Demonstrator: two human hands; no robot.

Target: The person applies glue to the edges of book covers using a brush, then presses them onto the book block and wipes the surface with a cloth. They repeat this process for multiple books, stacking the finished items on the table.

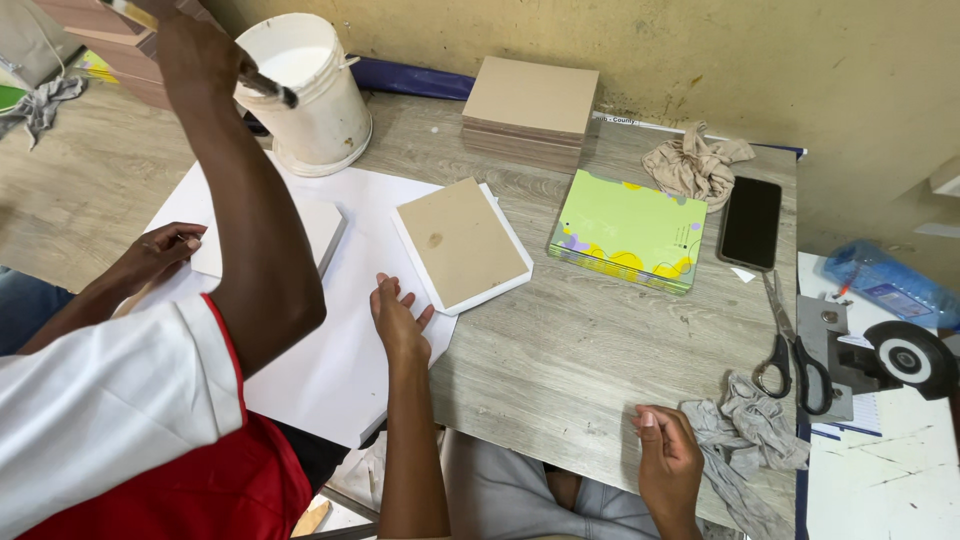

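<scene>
lying just beyond left hand (398, 318): board (461, 243)

Matt brown cardboard (461, 240) is seen on smooth white paper sheets (330, 370) at the wood-grain laminate bench's (590, 340) left edge; crumpled grey cloth (745, 430), metal scissors (790, 350) and a glossy black phone (751, 222) lie towards its right edge.

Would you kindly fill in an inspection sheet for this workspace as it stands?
Surface: grey wood-grain table, partly under a white sheet.
Job's things: brown board on a white card, just beyond the left hand.
Clutter: bucket, board stack, green booklets, phone, scissors, beige rag.
Hands: left hand flat on the sheet, empty; right hand at the table edge beside a grey rag.
Cables: nothing seen.
Surroundings: co-worker's hand holds a brush at the bucket; yellowish wall.
</scene>
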